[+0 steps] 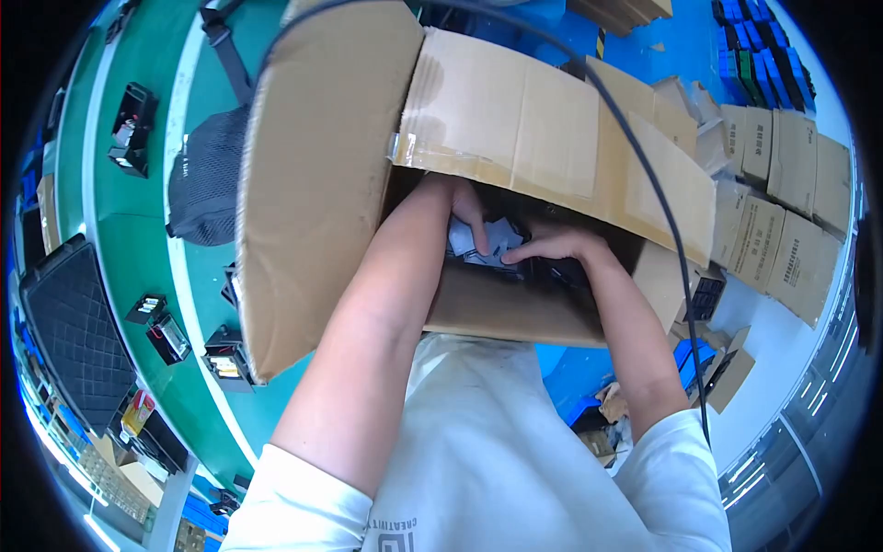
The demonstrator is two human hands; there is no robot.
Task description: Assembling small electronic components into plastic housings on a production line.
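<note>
Both my hands reach down into a large open cardboard box [497,110] held against my chest. My left hand [469,216] has its fingers curled on a pale plastic-wrapped packet [497,241] inside the box. My right hand [552,247] rests beside it, fingers pressed on the same packet and on dark items [561,274] below. The box's flaps stand open to the left and to the far side. Much of the box's inside is dark and hidden.
A green conveyor belt [129,221] runs down the left with small black devices [166,336] and a dark mesh bag [207,184] on it. A black tray [74,331] lies at far left. Stacked cardboard cartons [782,202] stand at right; a black cable [644,175] crosses the box.
</note>
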